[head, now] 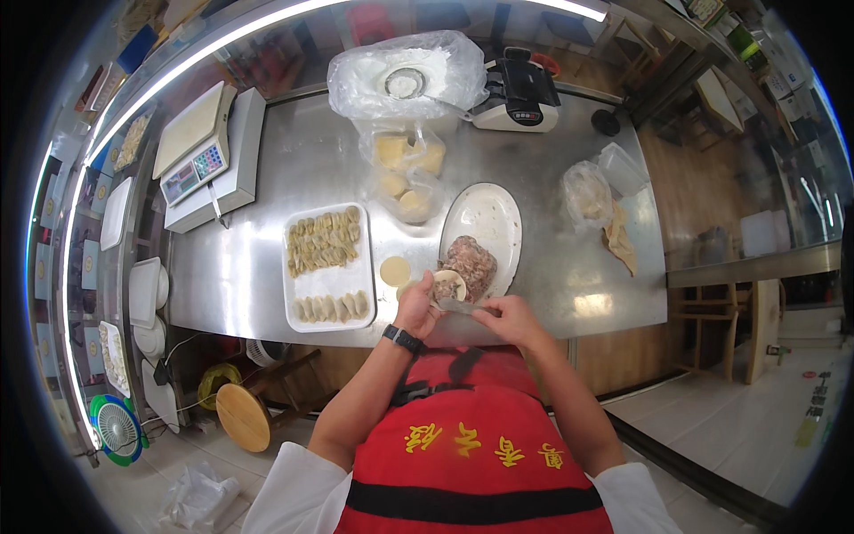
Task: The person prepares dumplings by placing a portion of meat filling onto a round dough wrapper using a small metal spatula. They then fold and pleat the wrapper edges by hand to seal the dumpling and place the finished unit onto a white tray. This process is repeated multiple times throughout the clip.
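Note:
My left hand (418,306) holds a round dough wrapper (458,276) with minced filling on it, over the near left edge of an oval white platter (510,220). In my right hand (512,322) is a flat spreading tool (462,306), its blade against the filling. A mound of minced meat (475,260) lies on the platter. Left of my hands, one wrapper (395,272) lies flat on the steel table; another is partly hidden by my left hand. Further left, a white tray (327,280) holds rows of folded dumplings (323,243).
Bagged wrappers (407,157) lie beyond the platter, before a plastic-lined tub of flour (440,63) with a strainer (405,84). A black-lidded appliance (527,87) stands at the back, a digital scale (195,147) at the left. A plastic bag (587,193) and clear container (622,169) lie right.

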A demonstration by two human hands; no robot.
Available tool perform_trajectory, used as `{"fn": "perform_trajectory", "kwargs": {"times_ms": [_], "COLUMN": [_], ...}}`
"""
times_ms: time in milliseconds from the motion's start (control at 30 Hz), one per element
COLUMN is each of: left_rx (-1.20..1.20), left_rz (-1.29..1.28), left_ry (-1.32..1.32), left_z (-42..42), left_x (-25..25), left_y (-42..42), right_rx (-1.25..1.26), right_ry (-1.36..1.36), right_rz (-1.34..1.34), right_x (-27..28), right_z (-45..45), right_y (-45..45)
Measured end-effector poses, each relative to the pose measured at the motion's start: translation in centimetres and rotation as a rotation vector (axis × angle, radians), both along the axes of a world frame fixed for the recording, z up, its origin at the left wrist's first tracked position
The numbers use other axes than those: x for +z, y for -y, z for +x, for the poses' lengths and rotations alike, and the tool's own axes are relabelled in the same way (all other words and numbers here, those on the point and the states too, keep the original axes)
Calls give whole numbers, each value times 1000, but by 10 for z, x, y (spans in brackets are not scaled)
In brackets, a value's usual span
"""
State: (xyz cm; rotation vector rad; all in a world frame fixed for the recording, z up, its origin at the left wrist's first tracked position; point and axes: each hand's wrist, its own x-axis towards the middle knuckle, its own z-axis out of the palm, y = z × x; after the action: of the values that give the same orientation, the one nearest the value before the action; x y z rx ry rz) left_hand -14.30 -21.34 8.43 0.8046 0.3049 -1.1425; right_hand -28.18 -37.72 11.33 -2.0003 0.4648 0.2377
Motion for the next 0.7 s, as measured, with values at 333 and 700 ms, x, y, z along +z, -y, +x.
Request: {"fn": "perform_trajectory", "kwargs": {"times_ms": [333, 700], "left_rx": [-42, -148], "left_rz": [5, 89], "left_ry": [30, 134], "left_z": [-4, -9], "left_x": [12, 21], "left_y": [7, 7], "right_rx": [-173, -290], "right_ry": [101, 140], "right_rz": [90, 99], "right_x": [4, -4], "right_z": [-4, -8], "right_y": [-14, 7]}}
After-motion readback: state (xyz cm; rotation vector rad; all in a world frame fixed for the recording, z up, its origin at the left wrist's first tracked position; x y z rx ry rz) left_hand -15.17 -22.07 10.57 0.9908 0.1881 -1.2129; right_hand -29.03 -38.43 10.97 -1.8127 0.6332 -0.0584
